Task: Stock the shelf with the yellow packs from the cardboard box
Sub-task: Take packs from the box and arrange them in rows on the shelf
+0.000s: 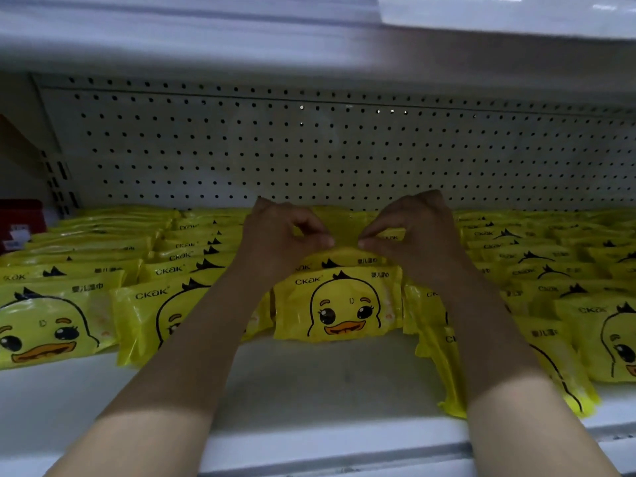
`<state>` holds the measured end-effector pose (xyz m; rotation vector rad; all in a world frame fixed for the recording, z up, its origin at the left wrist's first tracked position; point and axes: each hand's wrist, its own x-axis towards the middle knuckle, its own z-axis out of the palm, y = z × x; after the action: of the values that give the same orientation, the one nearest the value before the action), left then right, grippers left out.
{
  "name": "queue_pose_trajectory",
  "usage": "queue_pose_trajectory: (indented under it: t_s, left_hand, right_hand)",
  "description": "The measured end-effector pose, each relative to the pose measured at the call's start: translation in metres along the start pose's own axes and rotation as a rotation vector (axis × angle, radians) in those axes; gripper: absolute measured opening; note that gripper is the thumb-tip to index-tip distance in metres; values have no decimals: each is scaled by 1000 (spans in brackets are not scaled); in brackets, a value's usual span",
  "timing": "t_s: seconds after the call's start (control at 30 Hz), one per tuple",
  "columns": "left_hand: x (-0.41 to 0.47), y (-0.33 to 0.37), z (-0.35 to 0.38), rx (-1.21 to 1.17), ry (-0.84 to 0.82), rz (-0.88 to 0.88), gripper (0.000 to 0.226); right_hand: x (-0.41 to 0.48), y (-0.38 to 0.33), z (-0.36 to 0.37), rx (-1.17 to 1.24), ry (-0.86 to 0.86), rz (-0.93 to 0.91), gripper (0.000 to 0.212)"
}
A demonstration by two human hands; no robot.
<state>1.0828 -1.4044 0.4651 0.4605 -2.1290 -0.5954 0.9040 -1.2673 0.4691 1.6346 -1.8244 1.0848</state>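
The shelf (309, 383) shows a bare white strip in front of the front pack (339, 306), which faces outward with its duck face visible. Two forearms pass either side of the front pack and partly cover the neighbouring packs. Just behind the front pack, the left hand (282, 235) and right hand (409, 232) each pinch the top edge of the held pack (345, 252) between thumb and curled fingers. Rows of packs (165, 270) flank the front pack on both sides. Farther behind stands the pegboard panel (309, 149). A red object (20, 218) sits far left of the front pack.
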Motion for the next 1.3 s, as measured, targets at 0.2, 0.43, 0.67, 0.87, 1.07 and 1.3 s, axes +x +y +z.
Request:
queue_pose_trajectory:
  t_s: [0.2, 0.43, 0.67, 0.87, 1.07, 1.3]
  left_hand:
    - [-12, 0, -2, 125, -7, 54, 18]
    - [-15, 0, -1, 199, 3, 57, 22]
    - [-14, -2, 1, 300, 44, 100, 16]
    - [-14, -3, 1, 312, 19, 106, 9]
    - [-14, -2, 0, 343, 17, 128, 12]
    - [-14, 0, 0, 390, -17, 126, 15]
  right_hand:
    - [-4, 1, 4, 22, -31, 5, 30]
    - [-4, -6, 11, -1, -56, 3, 25]
    - [-5, -9, 14, -2, -84, 47, 23]
    - [-4, -9, 17, 11, -72, 52, 15]
    - [-4, -11, 18, 21, -98, 87, 17]
    - [-4, -13, 17, 91, -158, 137, 15]
